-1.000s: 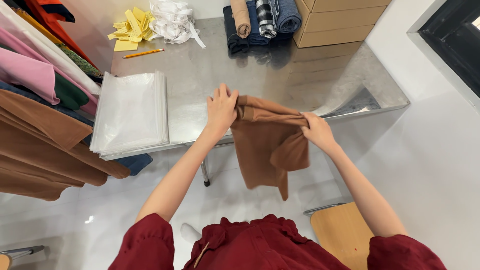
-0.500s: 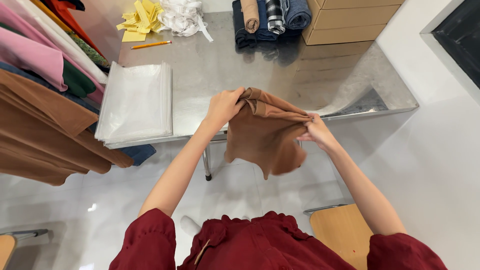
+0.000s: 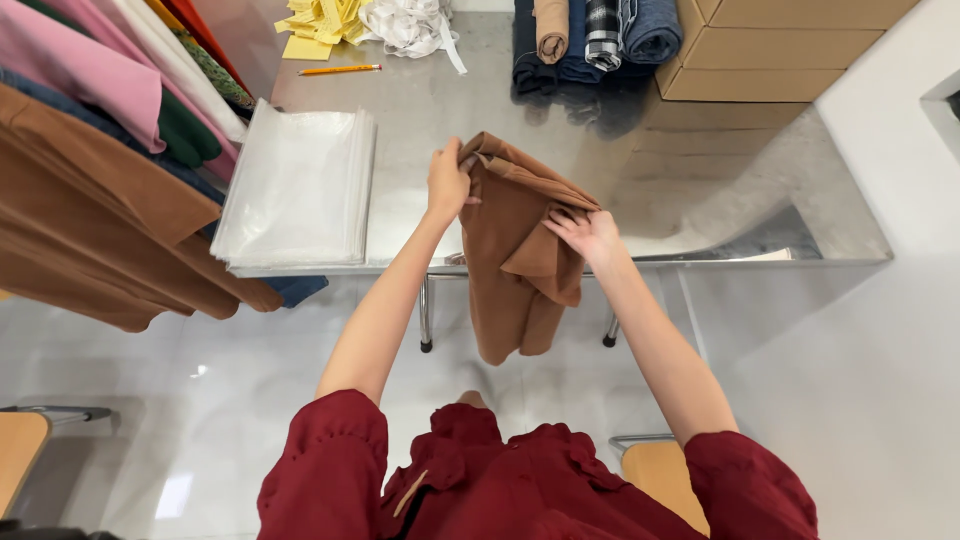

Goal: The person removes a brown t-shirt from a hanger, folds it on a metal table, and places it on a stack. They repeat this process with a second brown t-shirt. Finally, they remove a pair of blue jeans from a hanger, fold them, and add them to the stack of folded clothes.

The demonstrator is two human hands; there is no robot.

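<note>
Head view: left hand (image 3: 447, 182) pinches top corner of brown cloth (image 3: 515, 255); right hand (image 3: 585, 235) grips its folded edge, lower and right. Cloth hangs past steel table (image 3: 700, 190) front edge, clear of floor. Bare tabletop beyond right hand. Plastic bags (image 3: 300, 185) stacked just left of left hand. Hanging garments (image 3: 100, 170) farther left. Fabric rolls (image 3: 590, 35) well beyond hands.

Stack of plastic bags (image 3: 298, 190) on table (image 3: 700, 190) left of held cloth (image 3: 520, 260); pencil (image 3: 339, 70) behind.
</note>
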